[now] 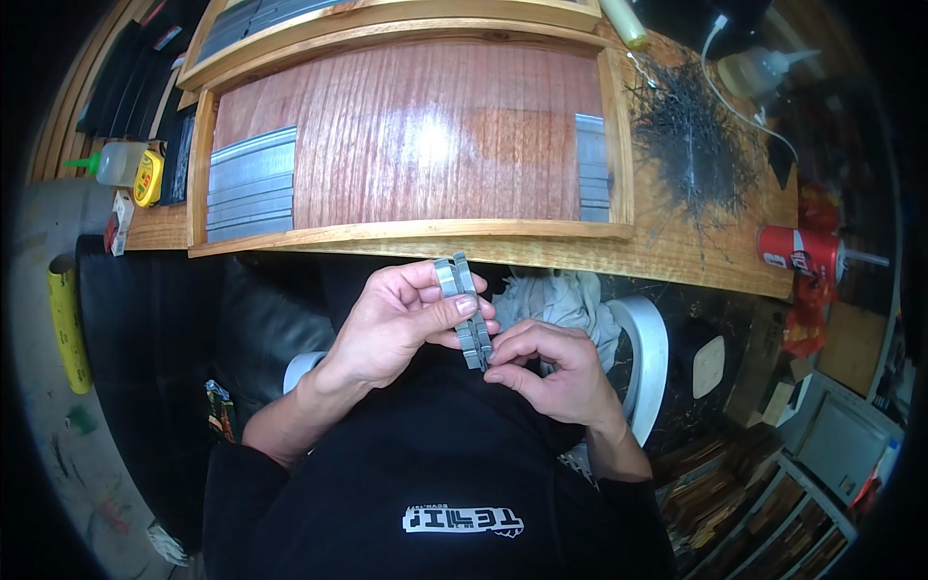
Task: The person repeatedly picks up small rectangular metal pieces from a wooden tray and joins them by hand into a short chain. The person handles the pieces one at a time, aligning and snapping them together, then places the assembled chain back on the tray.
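My left hand [382,329] is closed around a pair of narrow grey metal strips [470,333] with notched, block-like segments. They stand side by side, nearly upright, with the thumb pressed across their middle. At the lower end of the strips, my right hand [565,377] pinches with thumb and forefinger. Whatever is between those fingertips is too small to make out. Just beyond both hands lies a shallow wooden tray [416,232], with grey metal strips stacked at its left end [251,184] and more at its right end [594,169].
On the wooden table [744,256] right of the tray lies a pile of thin dark wire-like pieces [691,135]. A squeeze bottle [754,72] and a red can with a straw [800,253] are at the right. Another bottle with a green tip [118,162] stands left.
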Demonstrator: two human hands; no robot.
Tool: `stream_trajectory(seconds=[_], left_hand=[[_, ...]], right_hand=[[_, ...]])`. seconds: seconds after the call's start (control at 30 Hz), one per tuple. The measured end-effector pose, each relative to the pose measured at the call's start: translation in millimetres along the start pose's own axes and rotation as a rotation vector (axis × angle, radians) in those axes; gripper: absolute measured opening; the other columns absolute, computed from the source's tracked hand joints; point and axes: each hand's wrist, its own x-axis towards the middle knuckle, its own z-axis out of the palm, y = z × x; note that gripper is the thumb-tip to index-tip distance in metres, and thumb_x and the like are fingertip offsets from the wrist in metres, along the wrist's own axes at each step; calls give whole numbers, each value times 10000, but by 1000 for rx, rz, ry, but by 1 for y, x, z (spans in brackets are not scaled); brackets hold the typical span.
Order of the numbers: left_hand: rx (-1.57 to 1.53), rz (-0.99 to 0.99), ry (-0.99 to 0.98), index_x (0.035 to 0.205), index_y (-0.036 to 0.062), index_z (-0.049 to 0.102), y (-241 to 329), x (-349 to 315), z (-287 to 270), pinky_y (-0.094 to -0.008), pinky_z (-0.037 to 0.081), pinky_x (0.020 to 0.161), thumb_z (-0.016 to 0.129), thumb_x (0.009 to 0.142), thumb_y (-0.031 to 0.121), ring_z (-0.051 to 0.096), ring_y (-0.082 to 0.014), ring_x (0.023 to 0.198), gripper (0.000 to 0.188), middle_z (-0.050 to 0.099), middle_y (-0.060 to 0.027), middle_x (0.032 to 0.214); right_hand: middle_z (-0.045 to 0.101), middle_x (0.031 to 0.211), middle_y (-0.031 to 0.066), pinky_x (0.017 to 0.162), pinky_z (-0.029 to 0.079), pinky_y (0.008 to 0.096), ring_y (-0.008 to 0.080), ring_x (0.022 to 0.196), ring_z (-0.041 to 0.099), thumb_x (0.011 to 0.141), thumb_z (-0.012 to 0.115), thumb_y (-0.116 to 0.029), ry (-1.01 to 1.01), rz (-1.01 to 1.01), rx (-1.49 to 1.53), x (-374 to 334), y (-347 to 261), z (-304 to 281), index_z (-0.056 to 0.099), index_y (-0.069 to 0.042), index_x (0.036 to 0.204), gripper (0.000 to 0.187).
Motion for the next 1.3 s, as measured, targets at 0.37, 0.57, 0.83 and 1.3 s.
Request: stream_trajectory(seconds=[0.37, 0.57, 0.83, 1.3], left_hand=[[30, 47, 61, 1235, -29, 673, -4, 0, 2, -311, 670, 781, 699, 1005, 57, 776, -224, 952, 246, 769, -158, 1055], [-4, 68, 103, 1223, -30, 663, -8, 1, 2, -370, 689, 789, 675, 1006, 22, 782, -301, 961, 223, 758, -192, 1045], [94, 118, 139, 1229, -27, 660, -12, -1, 3, -354, 685, 765, 683, 1007, 35, 782, -287, 951, 231, 760, -181, 1039], [84, 150, 161, 1219, -24, 662, -16, -1, 1, -354, 690, 743, 677, 1014, 44, 784, -257, 900, 217, 760, -156, 994]], right_hand=[[745, 950, 103, 731, 582, 286, 181, 812, 734, 793, 874, 12, 56, -176, -167, 3, 3, 0, 763, -11, 975, 214], [729, 933, 100, 671, 580, 277, 170, 794, 729, 733, 943, -58, 86, -188, -131, 1, 6, 5, 774, -15, 982, 304], [725, 924, 93, 654, 584, 274, 175, 787, 730, 731, 940, -50, 114, -248, -277, 3, 6, 8, 776, -19, 967, 290], [718, 917, 104, 680, 575, 273, 183, 785, 730, 762, 868, 37, 139, -231, -262, 4, -1, 11, 771, -12, 962, 228]])
